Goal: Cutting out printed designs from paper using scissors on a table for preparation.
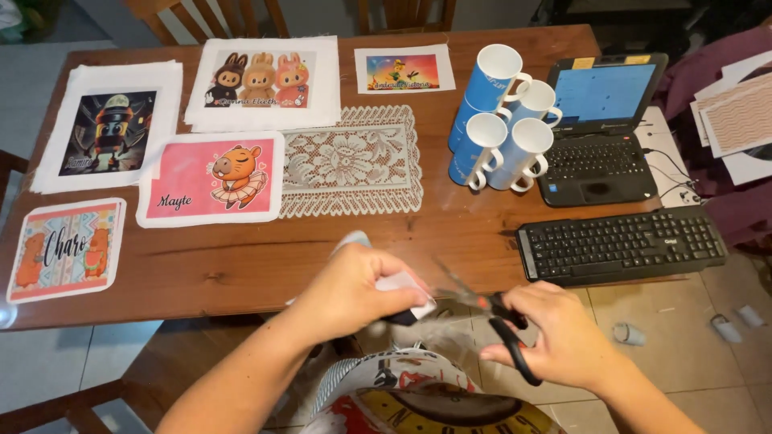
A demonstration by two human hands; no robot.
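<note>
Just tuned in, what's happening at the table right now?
A person is cutting with black-handled scissors in the right hand, blades blurred, while the left hand pinches a small white piece at the wooden table edge. Printed cloth pieces, blue mugs, a laptop and a keyboard lie beyond.

Home craft workshop: dining table (482,233) with printed cloths (211,178), mugs (498,120), laptop (601,128).

Both forearms enter from the near edge, converging toward centre. Left hand (354,293) curled, fingers pinched closed against thumb, knuckles up. Right hand (555,329) fisted, fingers wrapped tight, thumb side facing left. Hands near each other, not touching.
</note>
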